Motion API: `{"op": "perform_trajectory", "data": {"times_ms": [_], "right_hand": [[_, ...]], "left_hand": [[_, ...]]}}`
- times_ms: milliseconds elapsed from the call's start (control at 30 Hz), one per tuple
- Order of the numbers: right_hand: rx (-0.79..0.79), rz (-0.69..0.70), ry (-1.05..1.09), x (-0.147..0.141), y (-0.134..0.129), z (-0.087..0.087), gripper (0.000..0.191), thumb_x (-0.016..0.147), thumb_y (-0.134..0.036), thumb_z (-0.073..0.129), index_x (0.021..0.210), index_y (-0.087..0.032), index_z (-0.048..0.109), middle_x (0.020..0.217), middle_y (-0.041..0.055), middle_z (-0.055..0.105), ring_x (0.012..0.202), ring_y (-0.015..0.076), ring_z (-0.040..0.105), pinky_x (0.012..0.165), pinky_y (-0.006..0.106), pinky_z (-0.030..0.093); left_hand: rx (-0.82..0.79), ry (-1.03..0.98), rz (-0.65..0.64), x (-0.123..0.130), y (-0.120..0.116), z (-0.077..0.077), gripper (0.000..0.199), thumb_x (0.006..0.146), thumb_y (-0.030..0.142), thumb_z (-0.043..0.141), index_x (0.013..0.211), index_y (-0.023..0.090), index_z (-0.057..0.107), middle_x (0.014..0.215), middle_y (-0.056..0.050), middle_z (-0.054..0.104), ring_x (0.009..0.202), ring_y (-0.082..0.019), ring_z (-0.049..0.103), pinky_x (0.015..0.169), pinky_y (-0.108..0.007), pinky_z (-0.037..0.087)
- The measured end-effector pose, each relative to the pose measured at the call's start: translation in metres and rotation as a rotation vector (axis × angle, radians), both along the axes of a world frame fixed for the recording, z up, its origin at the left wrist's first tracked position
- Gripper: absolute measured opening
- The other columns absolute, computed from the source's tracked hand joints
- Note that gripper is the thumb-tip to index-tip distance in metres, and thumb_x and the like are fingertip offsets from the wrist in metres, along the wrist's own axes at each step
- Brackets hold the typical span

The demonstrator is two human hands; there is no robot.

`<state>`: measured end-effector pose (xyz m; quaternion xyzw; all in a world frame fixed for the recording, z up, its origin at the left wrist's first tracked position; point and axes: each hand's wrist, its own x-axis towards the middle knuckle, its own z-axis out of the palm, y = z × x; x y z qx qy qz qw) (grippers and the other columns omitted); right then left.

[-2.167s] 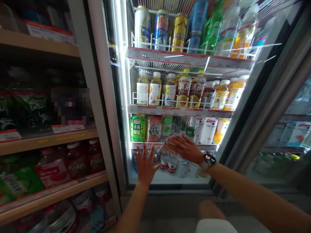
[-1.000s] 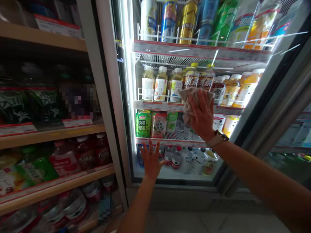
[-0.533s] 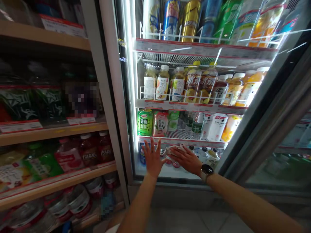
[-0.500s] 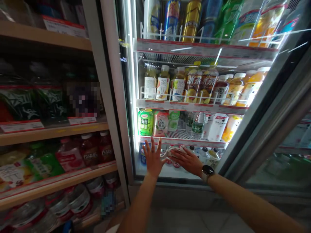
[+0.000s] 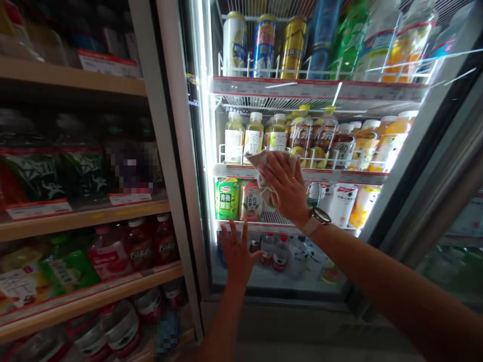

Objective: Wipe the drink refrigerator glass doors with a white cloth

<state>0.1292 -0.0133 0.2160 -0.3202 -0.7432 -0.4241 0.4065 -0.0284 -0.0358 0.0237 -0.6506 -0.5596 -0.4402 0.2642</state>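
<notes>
A lit drinks fridge with a glass door stands before me. My right hand (image 5: 286,188), with a watch (image 5: 320,216) on the wrist, presses a crumpled greyish cloth (image 5: 264,173) against the glass, in front of the shelf edge below the tea bottles (image 5: 277,133). Low on the glass, my left hand (image 5: 238,251) has its fingers spread and nothing in it. It lies just below the green bottle (image 5: 227,199) and the pink-labelled bottle (image 5: 250,201).
Wooden shelves (image 5: 86,223) with bottled drinks stand on the left. Cans (image 5: 264,45) line the fridge's upper shelf. A metal door frame (image 5: 418,201) slants along the right side, with more glass beyond it.
My right hand has moved up the glass with the cloth, away from my left hand. My left hand stays low with fingers spread. The view has shifted slightly.
</notes>
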Motion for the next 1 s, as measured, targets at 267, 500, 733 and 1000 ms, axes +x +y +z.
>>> {"op": "perform_trajectory", "data": {"times_ms": [267, 500, 733, 1000], "right_hand": [[-0.064, 0.114, -0.462, 0.034, -0.012, -0.128, 0.05, 0.096, -0.017, 0.047, 0.145, -0.02, 0.044, 0.155, 0.0035, 0.039, 0.147, 0.0188, 0.028, 0.122, 0.044, 0.022], [-0.023, 0.065, -0.47, 0.094, -0.016, -0.084, 0.051, 0.098, -0.013, 0.042, 0.148, -0.022, 0.04, 0.152, -0.0001, 0.044, 0.143, 0.0146, 0.034, 0.123, 0.037, 0.022], [0.058, 0.03, 0.068, 0.125, -0.007, 0.008, 0.069, 0.097, -0.014, 0.042, 0.157, -0.029, 0.01, 0.156, 0.0051, 0.037, 0.146, 0.0232, 0.03, 0.122, 0.05, 0.024], [-0.044, 0.031, -0.053, 0.11, -0.015, -0.067, 0.063, 0.094, -0.009, 0.041, 0.154, -0.02, 0.026, 0.151, 0.0071, 0.044, 0.144, 0.0197, 0.034, 0.121, 0.047, 0.024]], "left_hand": [[0.032, 0.012, 0.003, -0.007, 0.004, 0.002, 0.128, 0.058, 0.067, 0.079, 0.156, 0.02, 0.012, 0.161, -0.021, 0.004, 0.147, -0.045, -0.001, 0.112, -0.07, 0.025], [0.164, 0.147, -0.124, 0.006, -0.006, 0.052, 0.115, 0.073, 0.069, 0.067, 0.156, 0.02, 0.005, 0.162, -0.017, 0.01, 0.15, -0.037, 0.001, 0.118, -0.061, 0.02], [0.28, 0.224, -0.194, 0.053, 0.033, 0.126, 0.079, 0.096, 0.049, 0.046, 0.156, 0.019, 0.005, 0.161, -0.012, 0.019, 0.151, -0.027, 0.004, 0.123, -0.052, 0.016], [0.359, 0.227, -0.141, 0.063, 0.041, 0.117, 0.068, 0.097, 0.043, 0.041, 0.155, 0.018, 0.016, 0.158, -0.013, 0.028, 0.15, -0.028, 0.014, 0.122, -0.053, 0.016]]}}
